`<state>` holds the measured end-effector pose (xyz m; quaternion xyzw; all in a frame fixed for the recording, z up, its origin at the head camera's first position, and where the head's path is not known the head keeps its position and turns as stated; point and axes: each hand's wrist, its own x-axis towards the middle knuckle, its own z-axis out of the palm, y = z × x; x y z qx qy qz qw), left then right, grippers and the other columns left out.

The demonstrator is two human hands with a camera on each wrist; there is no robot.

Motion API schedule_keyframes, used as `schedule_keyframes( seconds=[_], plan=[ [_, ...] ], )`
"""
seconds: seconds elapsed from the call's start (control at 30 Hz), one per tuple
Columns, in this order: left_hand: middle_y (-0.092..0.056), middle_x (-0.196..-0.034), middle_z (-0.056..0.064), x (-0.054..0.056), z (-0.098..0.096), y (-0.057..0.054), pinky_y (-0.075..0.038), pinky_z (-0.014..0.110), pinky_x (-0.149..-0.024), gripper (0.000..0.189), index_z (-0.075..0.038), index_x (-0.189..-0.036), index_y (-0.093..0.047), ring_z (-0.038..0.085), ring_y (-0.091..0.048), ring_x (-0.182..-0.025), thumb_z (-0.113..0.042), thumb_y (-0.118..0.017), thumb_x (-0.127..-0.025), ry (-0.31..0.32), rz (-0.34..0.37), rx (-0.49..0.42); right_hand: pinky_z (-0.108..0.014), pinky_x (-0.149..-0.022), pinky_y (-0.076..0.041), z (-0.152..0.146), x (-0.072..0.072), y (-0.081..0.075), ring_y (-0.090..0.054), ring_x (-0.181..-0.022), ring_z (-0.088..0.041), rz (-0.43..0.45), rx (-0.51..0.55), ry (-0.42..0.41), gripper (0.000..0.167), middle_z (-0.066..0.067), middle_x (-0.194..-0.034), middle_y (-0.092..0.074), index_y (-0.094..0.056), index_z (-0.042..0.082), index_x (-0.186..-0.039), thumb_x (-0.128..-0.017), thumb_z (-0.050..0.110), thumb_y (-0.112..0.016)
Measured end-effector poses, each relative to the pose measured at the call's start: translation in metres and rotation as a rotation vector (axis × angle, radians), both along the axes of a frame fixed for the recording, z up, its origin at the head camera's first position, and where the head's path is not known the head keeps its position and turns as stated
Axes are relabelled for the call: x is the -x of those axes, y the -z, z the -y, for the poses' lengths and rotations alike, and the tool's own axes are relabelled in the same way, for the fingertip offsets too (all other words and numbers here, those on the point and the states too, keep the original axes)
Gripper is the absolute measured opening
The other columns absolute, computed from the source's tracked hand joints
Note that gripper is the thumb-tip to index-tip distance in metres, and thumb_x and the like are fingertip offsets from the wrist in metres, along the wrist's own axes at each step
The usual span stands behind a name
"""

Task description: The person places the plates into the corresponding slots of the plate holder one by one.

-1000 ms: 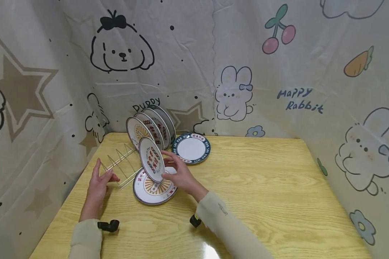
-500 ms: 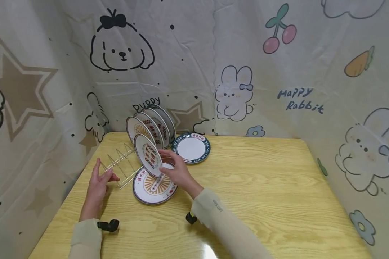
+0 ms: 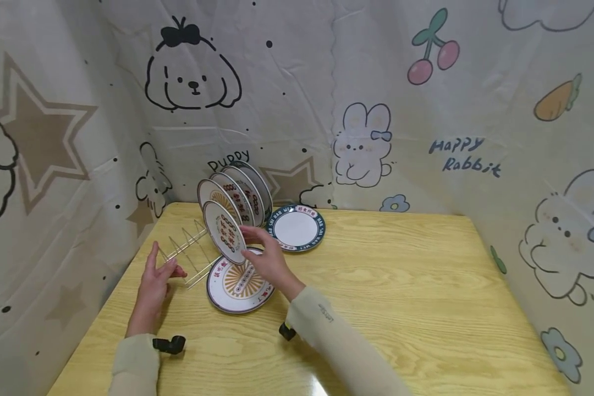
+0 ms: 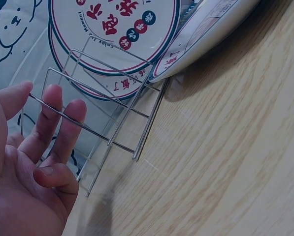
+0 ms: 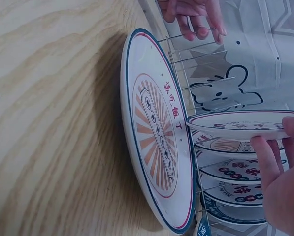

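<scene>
Two hands work at a wire rack (image 4: 110, 142) on the left of a wooden table (image 3: 401, 286). The left hand (image 3: 157, 279), its fingers partly curled, holds the end wire at the rack's near left. The right hand (image 3: 268, 259) is closed to a pinch, thumb against fingers, on the right edge of a red-lettered plate (image 3: 223, 232). This plate is tilted, its lower edge at the rack's right rail; whether it bears on the wires cannot be told. Just beyond it, four plates (image 3: 237, 193) stand on edge in a row in the rack's far part, the nearest with a sunburst and the farthest with a dark rim. A sunburst plate (image 3: 241, 281) lies just beside the rack, on its near right. A green-rimmed plate (image 3: 297, 228) lies to the far right of the rack, face up. Behind stands a cartoon-printed curtain (image 3: 297, 71).
</scene>
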<state>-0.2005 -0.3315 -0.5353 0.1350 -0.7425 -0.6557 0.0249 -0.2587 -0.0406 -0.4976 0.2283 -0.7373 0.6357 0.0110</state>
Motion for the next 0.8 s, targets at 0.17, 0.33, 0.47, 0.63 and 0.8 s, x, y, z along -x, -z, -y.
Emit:
schedule_keyframes(
  seconds=[0.17, 0.33, 0.47, 0.63, 0.8],
  plan=[
    [-0.075, -0.092, -0.012, 0.000, 0.000, -0.001, -0.023, 0.047, -0.095, 0.081, -0.046, -0.163, 0.009, -0.001, -0.067, -0.090, -0.048, -0.050, -0.107, 0.010, -0.009, -0.006, -0.053, -0.110, -0.046, 0.002, 0.003, -0.001, -0.062, -0.128, -0.034, 0.025, -0.013, 0.002, 0.061, -0.008, -0.139, -0.064, -0.057, 0.018, -0.146, -0.092, -0.006, -0.071],
    [-0.074, -0.090, -0.014, -0.001, -0.001, -0.002, -0.024, 0.045, -0.094, 0.079, -0.049, -0.163, 0.007, -0.001, -0.068, -0.089, -0.045, -0.050, -0.108, 0.010, -0.005, -0.018, -0.052, -0.110, -0.047, 0.004, 0.007, 0.000, -0.062, -0.128, -0.032, 0.051, -0.002, 0.003, 0.060, -0.009, -0.137, -0.065, -0.058, 0.018, -0.145, -0.092, -0.008, -0.070],
    [-0.074, -0.090, -0.014, -0.001, -0.001, -0.002, -0.025, 0.043, -0.090, 0.079, -0.049, -0.163, 0.006, -0.001, -0.068, -0.088, -0.045, -0.050, -0.108, 0.000, 0.002, -0.009, -0.051, -0.110, -0.047, 0.007, 0.010, 0.002, -0.063, -0.126, -0.028, 0.061, -0.001, 0.011, 0.059, -0.008, -0.137, -0.065, -0.058, 0.018, -0.145, -0.092, -0.006, -0.071],
    [-0.074, -0.093, -0.013, 0.000, -0.001, -0.001, -0.030, 0.037, -0.080, 0.077, -0.047, -0.164, 0.007, -0.002, -0.066, -0.090, -0.045, -0.047, -0.109, -0.005, 0.011, 0.029, -0.053, -0.111, -0.046, 0.010, 0.013, 0.005, -0.064, -0.124, -0.026, 0.076, 0.015, 0.010, 0.057, -0.007, -0.137, -0.065, -0.059, 0.018, -0.144, -0.093, -0.005, -0.071],
    [-0.074, -0.093, -0.014, 0.002, 0.000, 0.000, -0.031, 0.033, -0.073, 0.077, -0.045, -0.164, 0.008, -0.001, -0.066, -0.089, -0.044, -0.047, -0.109, -0.006, 0.017, 0.040, -0.054, -0.111, -0.045, 0.012, 0.015, 0.007, -0.064, -0.124, -0.029, 0.084, 0.026, 0.015, 0.056, -0.009, -0.139, -0.065, -0.060, 0.016, -0.143, -0.093, -0.006, -0.070]
  ],
)
